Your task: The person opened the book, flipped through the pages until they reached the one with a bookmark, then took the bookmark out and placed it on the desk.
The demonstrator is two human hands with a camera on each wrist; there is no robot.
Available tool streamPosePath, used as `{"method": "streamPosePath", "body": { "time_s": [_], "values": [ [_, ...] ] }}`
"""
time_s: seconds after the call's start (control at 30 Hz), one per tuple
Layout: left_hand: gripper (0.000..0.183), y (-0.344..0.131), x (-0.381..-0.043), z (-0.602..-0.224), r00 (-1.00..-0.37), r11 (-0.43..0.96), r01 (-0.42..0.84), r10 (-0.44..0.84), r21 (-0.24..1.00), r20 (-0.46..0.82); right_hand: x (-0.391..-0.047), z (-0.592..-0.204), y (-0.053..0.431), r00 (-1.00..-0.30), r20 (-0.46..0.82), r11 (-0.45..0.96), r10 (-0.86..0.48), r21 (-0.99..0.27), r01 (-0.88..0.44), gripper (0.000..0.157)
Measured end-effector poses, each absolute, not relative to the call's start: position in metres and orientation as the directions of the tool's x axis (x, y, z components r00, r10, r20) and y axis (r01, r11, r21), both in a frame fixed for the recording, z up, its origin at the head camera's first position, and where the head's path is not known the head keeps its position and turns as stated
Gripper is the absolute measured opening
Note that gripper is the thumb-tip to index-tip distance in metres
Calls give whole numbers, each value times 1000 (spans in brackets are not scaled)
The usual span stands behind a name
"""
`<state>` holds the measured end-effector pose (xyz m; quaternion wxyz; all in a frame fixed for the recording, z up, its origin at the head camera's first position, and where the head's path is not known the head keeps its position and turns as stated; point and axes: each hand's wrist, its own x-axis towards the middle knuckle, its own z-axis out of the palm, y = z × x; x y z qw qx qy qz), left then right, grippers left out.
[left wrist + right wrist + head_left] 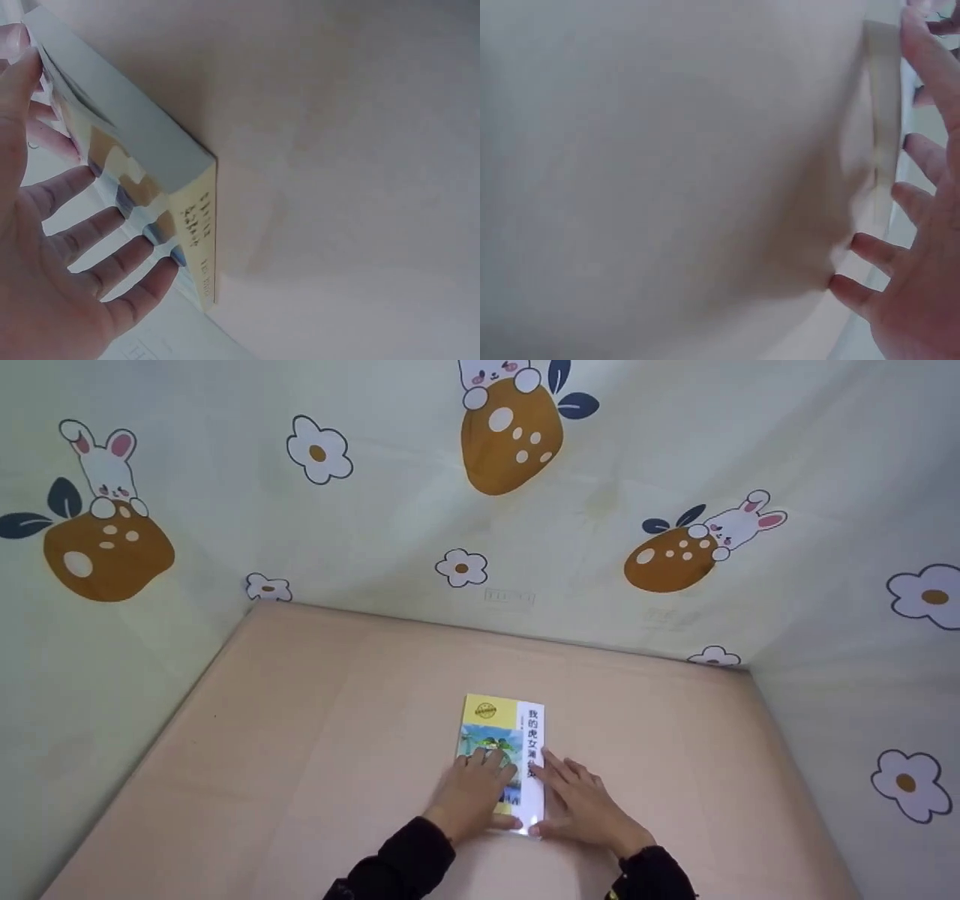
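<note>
A paperback book (531,801) lies flat on the table, its yellow and white cover facing up with a picture and Chinese characters. My left hand (469,793) rests on the cover, fingers spread over the picture and thumb at the bottom edge. In the left wrist view, the yellow spine (196,225) and pale page edges (139,109) show, and the cover stands slightly off the pages near the thumb. My right hand (589,808) lies along the book's right side, its thumb at the lower right corner. Two of its fingertips (845,291) touch the tabletop in the right wrist view.
A pinkish-beige covering (337,720) spreads over the table. Pale fabric walls (382,525) printed with rabbits, orange fruit and flowers rise behind it and at both sides. Dark sleeves (416,855) cover both forearms.
</note>
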<state>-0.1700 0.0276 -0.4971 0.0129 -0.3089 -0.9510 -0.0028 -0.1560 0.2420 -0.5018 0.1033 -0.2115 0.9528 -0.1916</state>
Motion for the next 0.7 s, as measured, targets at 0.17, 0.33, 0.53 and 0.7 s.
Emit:
{"method": "streamPosePath", "body": {
  "time_s": [0.17, 0.33, 0.53, 0.7],
  "values": [
    [85, 27, -169, -495, -816, 816, 578, 578, 3, -24, -161, -499, 236, -900, -170, 838, -402, -463, -287, 96],
    [84, 29, -166, -495, -816, 817, 577, 577, -1, -33, -162, -501, 234, -912, -163, 827, -376, -503, -251, 96],
    [79, 30, -163, -497, -810, 810, 586, 586, -17, -22, -161, -504, 233, -921, -141, 811, -365, -534, -239, 96],
    [77, 29, -163, -495, -808, 808, 588, 588, -2, -21, -161, -503, 232, -920, -126, 793, -372, -558, -244, 95]
  ]
}}
